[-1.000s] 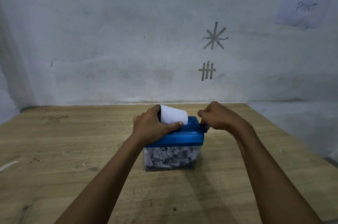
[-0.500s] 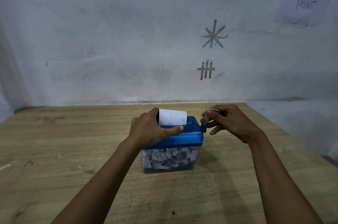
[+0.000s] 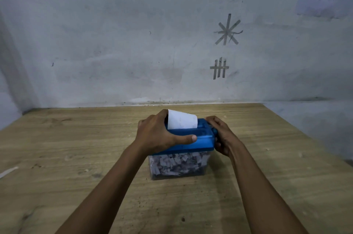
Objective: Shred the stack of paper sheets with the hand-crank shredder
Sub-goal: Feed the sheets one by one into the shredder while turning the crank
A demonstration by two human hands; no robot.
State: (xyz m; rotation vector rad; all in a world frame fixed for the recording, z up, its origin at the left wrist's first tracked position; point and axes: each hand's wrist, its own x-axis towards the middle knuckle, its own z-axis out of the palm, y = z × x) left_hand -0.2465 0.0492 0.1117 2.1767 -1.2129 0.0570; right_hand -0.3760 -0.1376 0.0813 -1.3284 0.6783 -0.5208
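A small hand-crank shredder [image 3: 202, 141] with a blue top stands on the wooden table [image 3: 76, 157]. Its clear bin [image 3: 179, 165] is packed with paper shreds. A white paper sheet [image 3: 181, 121] sticks up out of the slot, curling away from me. My left hand [image 3: 160, 132] clamps the blue top from the left, thumb along its front edge. My right hand [image 3: 221, 136] is closed around the crank at the shredder's right side, low beside the top; the crank handle is mostly hidden in my fingers.
A grey wall [image 3: 133, 42] with tape marks rises right behind the table's far edge. The table's right edge [image 3: 305, 147] runs diagonally near my right arm. A thin white strip [image 3: 8, 172] lies at the far left.
My right hand has swung the crank from above and behind the shredder's corner down to its right side. The left hand stays on the top. The sheet still stands in the slot.
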